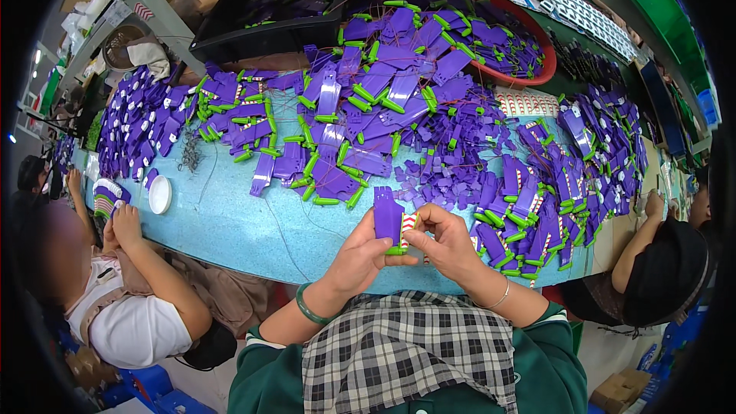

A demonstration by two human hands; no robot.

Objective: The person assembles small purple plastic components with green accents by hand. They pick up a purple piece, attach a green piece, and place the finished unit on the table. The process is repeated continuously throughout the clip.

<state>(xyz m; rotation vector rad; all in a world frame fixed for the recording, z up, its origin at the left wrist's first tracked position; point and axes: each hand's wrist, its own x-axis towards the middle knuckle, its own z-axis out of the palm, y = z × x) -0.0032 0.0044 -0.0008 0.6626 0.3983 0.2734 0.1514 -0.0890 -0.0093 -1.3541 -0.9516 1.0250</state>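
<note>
Close to the table's near edge, my left hand (354,259) grips a flat purple plastic fin-shaped piece (388,215) with a green end, holding it upright between thumb and fingers. My right hand (452,244) pinches a white sticker with red chevron stripes (409,224) that lies along the right side of the piece. How much of the sticker is stuck down I cannot tell. Just right of my hands is a heap of similar purple pieces (529,203) with green ends, several bearing striped stickers. Ahead lies a larger pile of purple pieces (376,80), with no stripes that I can make out.
A blue table (230,218) carries everything. Small purple parts (448,172) lie ahead of my hands. Farther back stand a black bin (268,38) and a red basin (546,61). A striped sticker sheet (529,103) lies at right. Co-workers (142,291) sit at both sides; a white bowl (159,195) stands left.
</note>
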